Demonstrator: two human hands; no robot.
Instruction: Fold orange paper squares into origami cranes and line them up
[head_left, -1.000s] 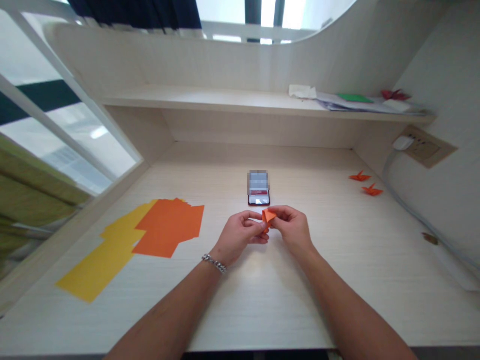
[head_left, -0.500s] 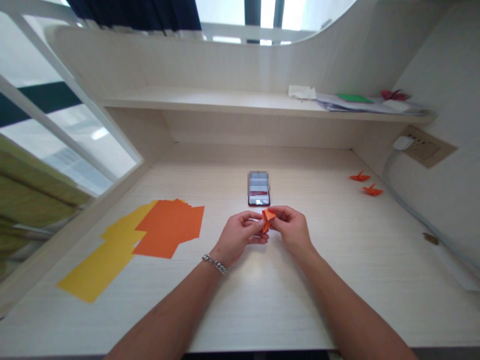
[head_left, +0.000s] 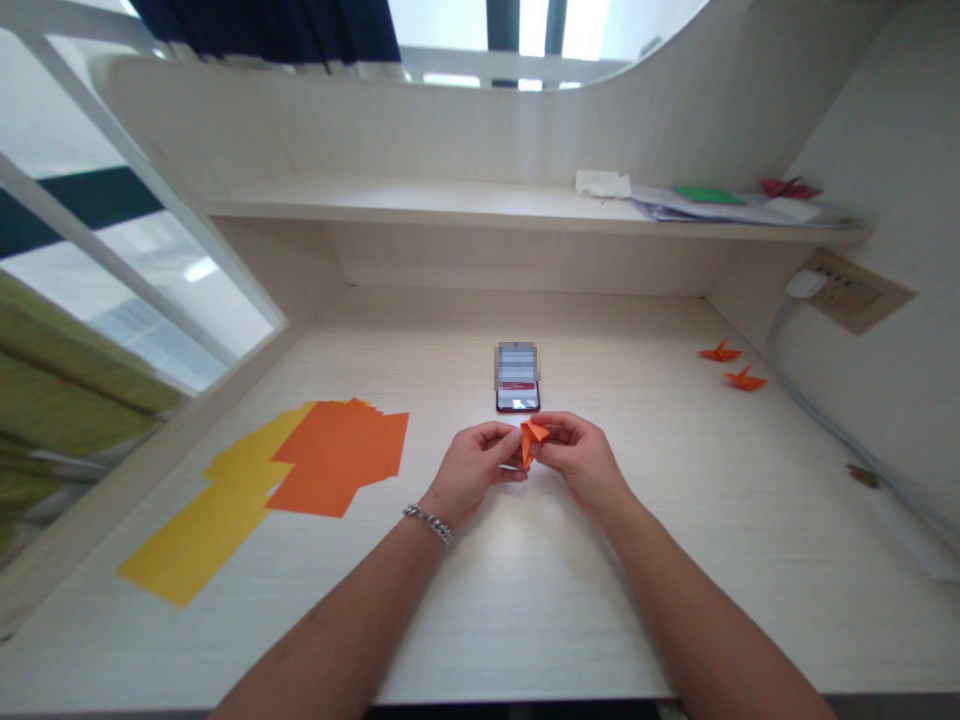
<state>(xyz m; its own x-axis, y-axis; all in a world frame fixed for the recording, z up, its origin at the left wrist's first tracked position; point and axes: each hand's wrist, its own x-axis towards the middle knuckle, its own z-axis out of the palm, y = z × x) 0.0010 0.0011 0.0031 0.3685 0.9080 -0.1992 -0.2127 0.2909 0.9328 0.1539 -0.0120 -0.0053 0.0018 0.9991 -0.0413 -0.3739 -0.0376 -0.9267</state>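
Between my hands is a small folded piece of orange origami paper (head_left: 532,438), with a pointed end hanging downward. My left hand (head_left: 474,465), a chain bracelet (head_left: 429,523) at its wrist, pinches it from the left. From the right, my right hand (head_left: 579,455) grips it between thumb and fingers. The fingertips hide parts of the folds. Just beyond the hands lies a phone (head_left: 517,378) with its screen lit. Two folded orange paper cranes (head_left: 744,379) rest farther off at the right.
Orange paper sheets (head_left: 337,455) overlap yellow sheets (head_left: 187,540) on the desk at left. A grey cable (head_left: 810,405) runs down the right wall from a plug in the socket (head_left: 855,292). Papers (head_left: 667,208) lie on the shelf (head_left: 420,200) above the desk.
The folded orange paper has turned slightly and shifted a little left, its point now hanging lower. The right thumb and fingers have moved slightly on it.
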